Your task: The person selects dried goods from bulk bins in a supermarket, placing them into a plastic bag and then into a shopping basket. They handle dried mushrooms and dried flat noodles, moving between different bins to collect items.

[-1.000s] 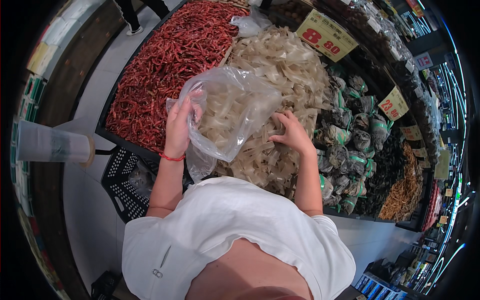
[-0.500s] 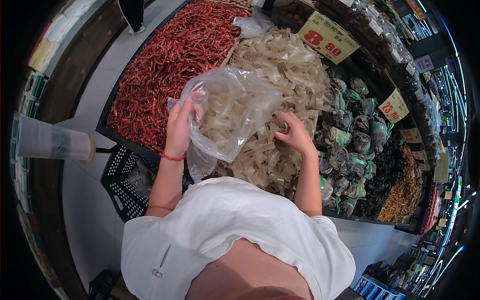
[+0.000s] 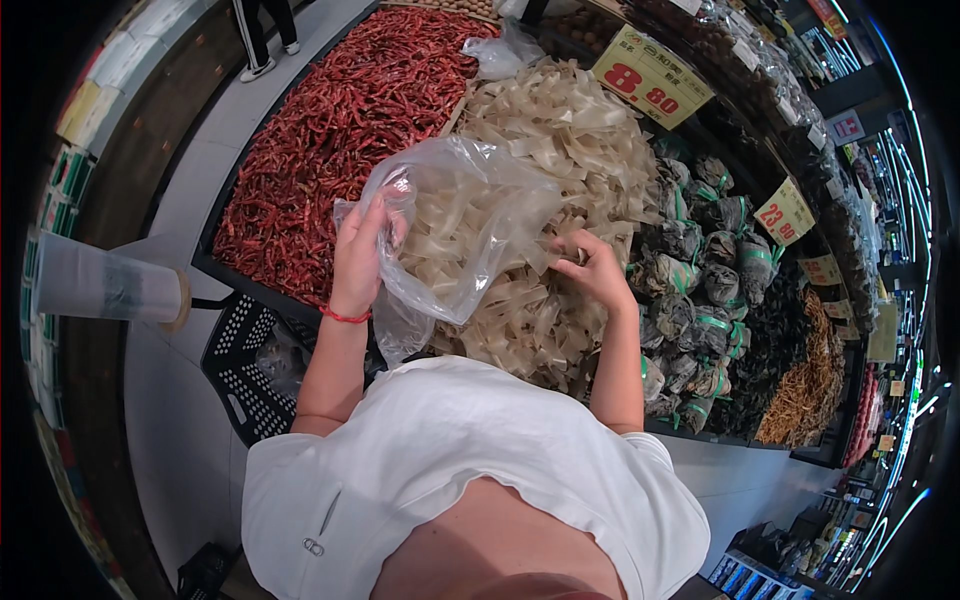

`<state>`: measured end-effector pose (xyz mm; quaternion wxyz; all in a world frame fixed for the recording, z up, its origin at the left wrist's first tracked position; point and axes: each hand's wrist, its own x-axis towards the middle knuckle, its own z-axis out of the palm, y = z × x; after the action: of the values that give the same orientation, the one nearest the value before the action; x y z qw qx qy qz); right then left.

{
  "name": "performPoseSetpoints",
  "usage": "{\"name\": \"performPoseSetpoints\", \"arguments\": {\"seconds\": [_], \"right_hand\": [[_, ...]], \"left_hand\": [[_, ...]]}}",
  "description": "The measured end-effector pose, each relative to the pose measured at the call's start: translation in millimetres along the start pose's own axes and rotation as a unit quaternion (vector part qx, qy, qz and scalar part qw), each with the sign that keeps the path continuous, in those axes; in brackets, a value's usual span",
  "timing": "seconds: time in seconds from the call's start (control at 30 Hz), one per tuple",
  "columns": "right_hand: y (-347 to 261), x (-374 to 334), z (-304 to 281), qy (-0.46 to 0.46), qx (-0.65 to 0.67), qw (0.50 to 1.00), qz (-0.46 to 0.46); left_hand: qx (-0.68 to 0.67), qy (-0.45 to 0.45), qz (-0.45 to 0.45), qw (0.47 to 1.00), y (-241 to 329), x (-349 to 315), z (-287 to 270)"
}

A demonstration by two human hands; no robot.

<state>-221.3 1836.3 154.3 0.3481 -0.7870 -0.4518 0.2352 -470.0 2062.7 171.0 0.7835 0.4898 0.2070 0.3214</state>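
Note:
My left hand (image 3: 362,245), with a red cord on its wrist, is closed on the left side of a clear plastic bag (image 3: 472,285). The bag's mouth hangs wide over a heap of flat, pale, translucent dried noodle strips (image 3: 560,120), which show through the film. At the bag's right edge, my right hand (image 3: 598,272) has its fingers and thumb bent round some of the strips. Its fingertips are partly lost among them, so how many it grips is hard to see.
Dried red chillies (image 3: 340,140) fill the bin on the left. Dark bundles tied with green bands (image 3: 715,285) lie to the right, under price signs (image 3: 655,78). A black basket (image 3: 250,370) and a roll of clear bags (image 3: 110,280) are at the left. Someone's legs (image 3: 265,35) show at the top.
My right hand has shifted slightly, its fingers drawing closer round the strips. My left hand and the bag stay almost still. At the top left, another person's legs have come further into view.

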Motion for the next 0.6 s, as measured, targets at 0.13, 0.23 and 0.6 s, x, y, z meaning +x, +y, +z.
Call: {"name": "performPoseSetpoints", "arguments": {"seconds": [0.13,0.23,0.6], "right_hand": [[6.5,-1.3,-7.5,0.011,0.009,1.0,-0.003],[8.3,-3.2,-11.2,0.043,0.042,0.998,-0.009],[5.4,-5.3,-22.2,0.149,0.17,0.973,0.054]], "left_hand": [[0.0,-0.005,0.001,1.0,-1.3,0.3,-0.7],[-0.004,-0.005,0.004,1.0,-2.4,0.0,-1.9],[-0.009,-0.005,0.005,1.0,-3.7,0.5,-2.1]]}}
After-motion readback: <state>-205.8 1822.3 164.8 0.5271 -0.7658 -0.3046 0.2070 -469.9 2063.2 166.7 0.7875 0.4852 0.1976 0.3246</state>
